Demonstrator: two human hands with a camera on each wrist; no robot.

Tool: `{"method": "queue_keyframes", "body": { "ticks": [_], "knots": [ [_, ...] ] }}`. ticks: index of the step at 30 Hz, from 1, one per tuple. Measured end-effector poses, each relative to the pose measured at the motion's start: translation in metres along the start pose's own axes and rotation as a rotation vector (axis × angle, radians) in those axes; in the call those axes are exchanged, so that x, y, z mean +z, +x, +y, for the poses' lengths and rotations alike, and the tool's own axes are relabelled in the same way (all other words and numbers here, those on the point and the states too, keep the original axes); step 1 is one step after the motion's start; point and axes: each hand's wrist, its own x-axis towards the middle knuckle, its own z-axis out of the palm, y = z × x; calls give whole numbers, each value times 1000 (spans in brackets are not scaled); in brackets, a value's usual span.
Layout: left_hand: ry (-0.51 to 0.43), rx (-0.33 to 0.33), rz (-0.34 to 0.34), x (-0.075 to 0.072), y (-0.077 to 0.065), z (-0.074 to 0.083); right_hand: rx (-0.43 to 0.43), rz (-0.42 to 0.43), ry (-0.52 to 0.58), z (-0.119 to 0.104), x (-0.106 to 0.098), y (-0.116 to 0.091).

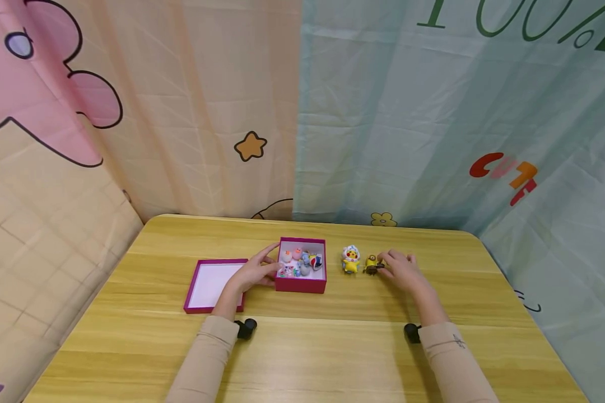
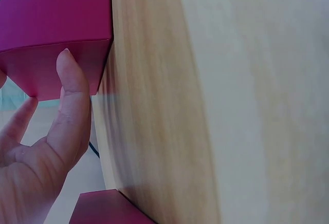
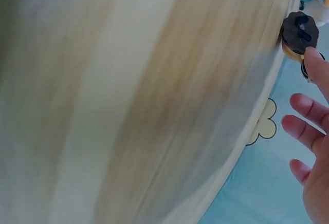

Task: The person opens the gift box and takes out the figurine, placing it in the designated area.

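Note:
My left hand (image 1: 254, 272) rests against the left side of an uncovered magenta box (image 1: 301, 285). In the left wrist view its thumb (image 2: 72, 75) lies along the box wall, with another fingertip near the lower corner. Small toy figures (image 1: 304, 268), pink, grey and blue, fill part of the box's white inside. To the right, my right hand (image 1: 403, 272) has its fingertips at a small yellow-and-brown goggle-eyed figurine (image 1: 371, 265) standing on the table. The right wrist view shows the figurine's dark underside (image 3: 299, 33) and a black ring (image 3: 305, 71) by the thumb; the other visible fingers are spread.
A yellow figurine with a white hood (image 1: 350, 259) stands between the box and the right hand. The box's magenta lid (image 1: 214, 285) lies white side up at the left, partly behind the left forearm. Printed curtains (image 1: 363, 112) hang behind the wooden table (image 1: 327, 358).

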Motion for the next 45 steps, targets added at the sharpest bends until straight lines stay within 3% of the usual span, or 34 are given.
{"method": "queue_keyframes", "body": {
  "ticks": [10, 29, 39, 45],
  "knots": [
    [-5, 2, -3, 0, 0, 0, 49, -33, -28, -2, -1, -2],
    [-20, 11, -11, 0, -1, -1, 166, -201, -75, -8, -4, -3],
    [-22, 5, -4, 0, 0, 0, 207, -195, -35, -5, -3, -4],
    [-24, 3, -2, 0, -1, 0, 274, -143, 0, -11, -18, 1]
  ]
}}
